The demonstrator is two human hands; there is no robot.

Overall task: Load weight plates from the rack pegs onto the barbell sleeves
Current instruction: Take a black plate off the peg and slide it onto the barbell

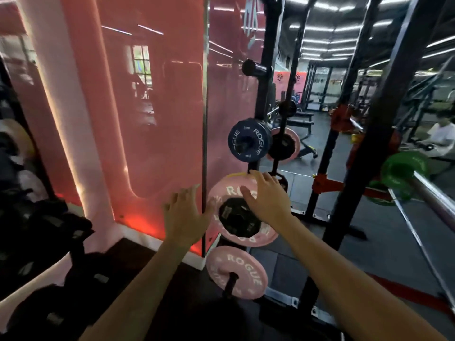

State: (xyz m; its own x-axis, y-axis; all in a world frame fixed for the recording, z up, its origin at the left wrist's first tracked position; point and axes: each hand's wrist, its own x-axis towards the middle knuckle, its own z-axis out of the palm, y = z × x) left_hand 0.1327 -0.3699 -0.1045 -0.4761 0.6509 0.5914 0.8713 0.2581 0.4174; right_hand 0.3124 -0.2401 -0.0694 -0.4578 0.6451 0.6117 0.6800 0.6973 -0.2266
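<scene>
A pink Rogue plate [227, 190] hangs on a middle rack peg with a small black plate [237, 219] in front of it. My right hand [267, 195] lies with spread fingers over the pink plate's upper right face. My left hand [184, 214] is open at the plate's left edge, fingers spread. Above hangs a blue Rogue plate [247, 143], below a second pink plate [237, 271]. At the right, the barbell sleeve [435, 195] carries a green plate [403, 168].
An empty peg [254, 68] juts from the black rack upright [264, 94] at the top. A pink mirrored wall panel [147, 107] stands left of the rack. Dark dumbbells [49, 230] fill the lower left. Another rack post [344, 193] rises between pegs and barbell. A seated person [440, 136] is far right.
</scene>
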